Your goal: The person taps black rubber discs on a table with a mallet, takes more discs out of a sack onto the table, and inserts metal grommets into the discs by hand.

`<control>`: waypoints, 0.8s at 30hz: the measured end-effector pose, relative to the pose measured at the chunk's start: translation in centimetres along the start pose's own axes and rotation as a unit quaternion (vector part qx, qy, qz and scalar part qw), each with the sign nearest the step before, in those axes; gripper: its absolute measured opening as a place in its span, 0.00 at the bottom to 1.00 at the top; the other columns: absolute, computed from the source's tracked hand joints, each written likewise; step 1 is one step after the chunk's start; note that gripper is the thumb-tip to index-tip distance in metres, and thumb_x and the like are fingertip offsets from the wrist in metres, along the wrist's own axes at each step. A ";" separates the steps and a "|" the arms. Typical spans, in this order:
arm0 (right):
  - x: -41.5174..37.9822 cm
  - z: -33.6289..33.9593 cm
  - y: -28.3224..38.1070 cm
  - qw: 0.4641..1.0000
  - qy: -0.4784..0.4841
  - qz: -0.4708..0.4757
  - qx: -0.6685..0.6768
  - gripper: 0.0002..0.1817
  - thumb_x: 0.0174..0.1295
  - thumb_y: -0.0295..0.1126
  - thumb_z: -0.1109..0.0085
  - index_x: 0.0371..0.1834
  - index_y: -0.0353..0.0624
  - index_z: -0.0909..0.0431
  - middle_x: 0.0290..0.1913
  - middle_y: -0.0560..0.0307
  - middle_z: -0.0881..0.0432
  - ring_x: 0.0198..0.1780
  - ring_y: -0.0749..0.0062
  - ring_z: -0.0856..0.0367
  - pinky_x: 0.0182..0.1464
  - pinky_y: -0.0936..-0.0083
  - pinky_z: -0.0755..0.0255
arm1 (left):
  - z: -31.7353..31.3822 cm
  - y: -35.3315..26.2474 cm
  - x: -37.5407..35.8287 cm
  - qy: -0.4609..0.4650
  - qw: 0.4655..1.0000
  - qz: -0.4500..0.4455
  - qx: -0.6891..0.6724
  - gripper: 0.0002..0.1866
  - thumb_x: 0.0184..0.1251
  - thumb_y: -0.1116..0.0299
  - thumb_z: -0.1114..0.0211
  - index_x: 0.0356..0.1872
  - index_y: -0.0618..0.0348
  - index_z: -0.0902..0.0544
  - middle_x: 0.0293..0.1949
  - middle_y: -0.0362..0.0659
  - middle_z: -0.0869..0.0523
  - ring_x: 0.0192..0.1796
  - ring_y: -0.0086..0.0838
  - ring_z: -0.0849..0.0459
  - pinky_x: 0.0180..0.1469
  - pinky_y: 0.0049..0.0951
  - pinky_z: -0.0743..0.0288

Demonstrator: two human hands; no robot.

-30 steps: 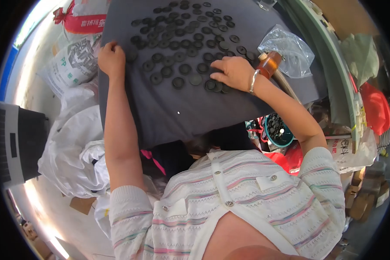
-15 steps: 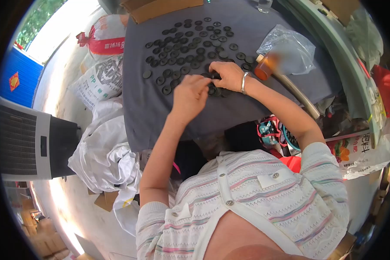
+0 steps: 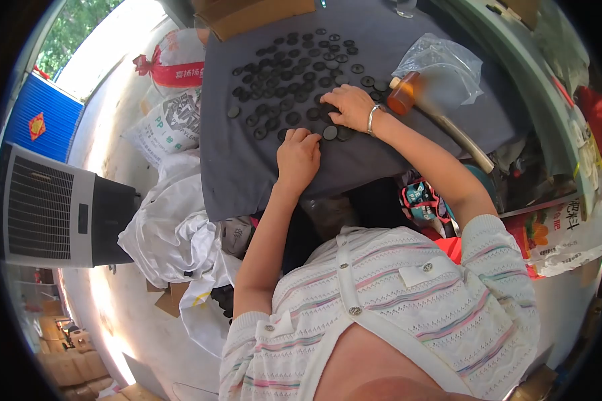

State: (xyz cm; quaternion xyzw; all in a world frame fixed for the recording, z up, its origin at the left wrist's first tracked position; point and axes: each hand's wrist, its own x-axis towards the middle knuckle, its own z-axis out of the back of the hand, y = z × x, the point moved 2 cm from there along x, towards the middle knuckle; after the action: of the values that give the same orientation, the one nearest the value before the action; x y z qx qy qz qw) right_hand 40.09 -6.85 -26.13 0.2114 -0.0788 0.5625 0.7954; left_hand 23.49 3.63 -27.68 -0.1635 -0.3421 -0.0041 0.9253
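Observation:
Many small round black discs (image 3: pixel 292 87) with raised rims lie spread over the grey cloth of the table. My left hand (image 3: pixel 298 159) rests at the near edge of the spread, fingers curled down beside a dark disc (image 3: pixel 282 134); whatever lies under the fingertips is hidden. My right hand (image 3: pixel 352 107), a silver bangle on its wrist, reaches in from the right. Its thumb and bent fingers close around a black disc at the near right of the spread, partly covered. Just below this hand lies a disc turned flat side up (image 3: pixel 330 133).
An orange-brown cylinder (image 3: pixel 403 93) on a long rod or handle (image 3: pixel 463 142) lies at the right, by a clear plastic bag (image 3: pixel 441 57). A cardboard box (image 3: pixel 254 19) stands at the back. White sacks (image 3: pixel 174 234) and an air cooler (image 3: pixel 53 207) are on the left.
My hands, close together before, are now apart, the left one lower and off to the left. The flat-side-up disc between them now shows. The whole view has shifted slightly.

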 end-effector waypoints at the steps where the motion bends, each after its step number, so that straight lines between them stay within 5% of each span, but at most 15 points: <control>1: 0.1 0.2 -0.2 0.999 0.015 -0.009 -0.028 0.15 0.54 0.33 0.39 0.47 0.49 0.20 0.40 0.57 0.18 0.50 0.61 0.23 0.53 0.63 0.30 | 0.2 -0.1 -0.3 -0.003 1.000 0.009 -0.007 0.07 0.51 0.76 0.34 0.33 0.57 0.15 0.34 0.41 0.18 0.39 0.38 0.21 0.38 0.36 0.24; 7: 0.3 1.0 -0.1 0.984 0.106 -0.014 -0.140 0.14 0.57 0.34 0.40 0.47 0.52 0.18 0.42 0.60 0.18 0.51 0.65 0.24 0.52 0.65 0.33 | 0.4 -0.3 -1.2 -0.036 0.998 0.029 -0.032 0.07 0.51 0.76 0.34 0.33 0.56 0.15 0.35 0.41 0.18 0.40 0.39 0.20 0.39 0.37 0.24; 18: -2.2 2.4 1.9 0.996 0.067 -0.011 -0.062 0.12 0.59 0.35 0.40 0.44 0.46 0.19 0.43 0.53 0.19 0.50 0.58 0.21 0.51 0.62 0.28 | 0.4 -2.2 0.4 -0.073 0.997 -0.015 -0.022 0.14 0.49 0.74 0.31 0.40 0.57 0.16 0.39 0.41 0.17 0.42 0.39 0.20 0.42 0.37 0.24; 24: -5.1 1.9 3.7 0.993 0.102 -0.036 -0.052 0.11 0.59 0.37 0.39 0.38 0.42 0.18 0.40 0.46 0.22 0.49 0.54 0.21 0.50 0.62 0.26 | -2.5 -1.5 1.7 0.029 0.995 -0.041 0.081 0.13 0.50 0.72 0.31 0.40 0.56 0.15 0.36 0.42 0.15 0.40 0.39 0.19 0.40 0.39 0.24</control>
State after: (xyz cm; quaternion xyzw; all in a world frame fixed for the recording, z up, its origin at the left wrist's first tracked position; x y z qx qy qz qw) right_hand 35.08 -11.01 -25.38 0.1142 -0.0181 0.5471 0.8291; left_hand 26.19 1.62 -27.99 -0.0741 -0.3203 -0.0190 0.9442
